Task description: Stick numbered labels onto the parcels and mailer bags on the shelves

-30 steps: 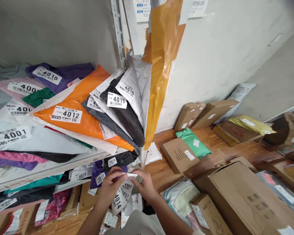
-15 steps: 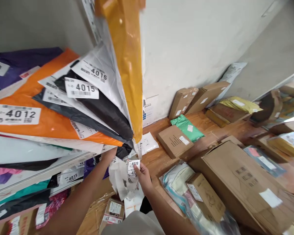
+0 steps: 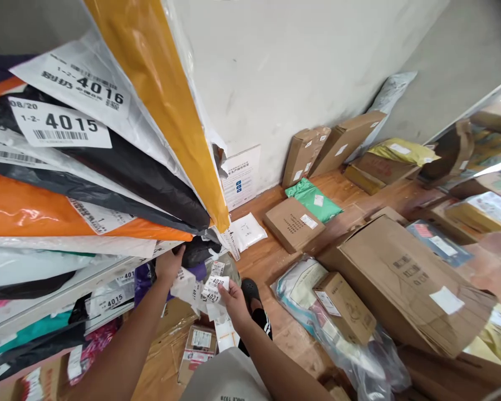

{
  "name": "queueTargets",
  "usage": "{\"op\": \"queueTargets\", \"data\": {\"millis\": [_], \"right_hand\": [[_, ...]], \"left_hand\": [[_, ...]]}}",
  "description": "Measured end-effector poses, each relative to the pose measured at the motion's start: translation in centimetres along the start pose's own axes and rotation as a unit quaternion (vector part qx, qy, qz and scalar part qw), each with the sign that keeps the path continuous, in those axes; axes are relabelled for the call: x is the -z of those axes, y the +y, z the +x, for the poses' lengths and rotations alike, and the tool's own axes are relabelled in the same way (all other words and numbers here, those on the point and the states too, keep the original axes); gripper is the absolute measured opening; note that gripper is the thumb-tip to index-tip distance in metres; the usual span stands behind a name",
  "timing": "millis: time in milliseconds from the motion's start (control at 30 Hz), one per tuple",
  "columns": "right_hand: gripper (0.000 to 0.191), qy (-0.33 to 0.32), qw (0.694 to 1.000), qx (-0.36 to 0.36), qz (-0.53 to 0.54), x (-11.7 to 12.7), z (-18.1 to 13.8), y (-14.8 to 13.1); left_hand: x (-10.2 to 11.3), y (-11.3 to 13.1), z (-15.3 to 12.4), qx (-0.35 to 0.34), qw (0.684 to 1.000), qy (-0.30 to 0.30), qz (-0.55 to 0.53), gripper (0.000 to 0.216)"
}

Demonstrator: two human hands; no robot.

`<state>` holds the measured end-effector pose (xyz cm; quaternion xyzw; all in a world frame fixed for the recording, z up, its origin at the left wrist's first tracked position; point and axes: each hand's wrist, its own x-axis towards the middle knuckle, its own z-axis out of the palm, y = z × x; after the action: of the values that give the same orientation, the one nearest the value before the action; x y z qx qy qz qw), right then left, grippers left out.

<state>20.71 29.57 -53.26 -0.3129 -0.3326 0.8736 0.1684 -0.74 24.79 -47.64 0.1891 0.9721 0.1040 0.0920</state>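
My right hand [image 3: 234,301] pinches a strip of white number labels [image 3: 212,294], with 4020 and 4021 readable; more of the strip hangs below. At the shelf's edge, my left hand [image 3: 169,266] is closed beside a dark plastic parcel [image 3: 198,250]; what its fingers hold is partly hidden. Above it lie stacked mailer bags: a black one [image 3: 150,172] labelled 4015, a white one [image 3: 121,125] labelled 4016, and an orange one [image 3: 37,206]. A tall yellow-orange mailer [image 3: 150,67] leans over the stack's right end.
A lower shelf holds more parcels, one labelled 4015 [image 3: 114,301]. On the wooden floor lie a large carton [image 3: 384,278], a smaller box [image 3: 346,309] on a plastic-wrapped bundle, a flat box [image 3: 294,223] and a green mailer [image 3: 313,197]. A printed board [image 3: 242,175] leans on the wall.
The view has shifted, so the shelf parcels appear farther left and closer. My right hand has moved slightly left with the labels, and label 4021 shows more fully. My left hand has come into clearer sight.
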Motion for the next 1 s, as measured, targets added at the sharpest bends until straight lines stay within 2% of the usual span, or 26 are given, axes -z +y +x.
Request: {"op": "queueTargets", "data": {"millis": [100, 200, 333, 433, 567, 800, 1000], "right_hand": [[0.048, -0.026, 0.999, 0.005, -0.026, -1.7, 2.7, 0.6], [0.038, -0.048, 0.997, 0.014, -0.057, -3.5, 5.9, 1.3], [0.026, -0.059, 0.992, 0.024, -0.109, -5.1, 9.3, 2.2], [0.025, -0.056, 0.988, 0.028, -0.14, -5.8, 10.8, 2.6], [0.026, -0.033, 0.984, 0.034, -0.17, -6.4, 11.9, 2.9], [0.035, 0.037, 0.979, 0.021, -0.198, -7.8, 12.8, 3.4], [0.032, 0.035, 0.984, -0.025, -0.174, -7.6, 11.9, 3.7]], "left_hand": [[-0.8, -1.1, -2.7, 0.029, 0.999, -0.039, 0.016, 0.024], [-1.3, -1.4, -4.2, 0.037, 0.998, -0.056, 0.021, 0.02], [-0.5, -1.1, -4.5, 0.046, 0.998, -0.038, 0.023, 0.033], [0.4, -1.1, -4.0, 0.005, 0.999, -0.053, 0.01, 0.036], [1.0, -1.2, -2.8, -0.017, 0.997, -0.074, -0.01, 0.032], [0.5, -0.7, -1.6, 0.03, 0.998, -0.057, 0.004, 0.023], [0.2, -0.5, -1.5, 0.059, 0.997, -0.053, 0.022, 0.028]]}}
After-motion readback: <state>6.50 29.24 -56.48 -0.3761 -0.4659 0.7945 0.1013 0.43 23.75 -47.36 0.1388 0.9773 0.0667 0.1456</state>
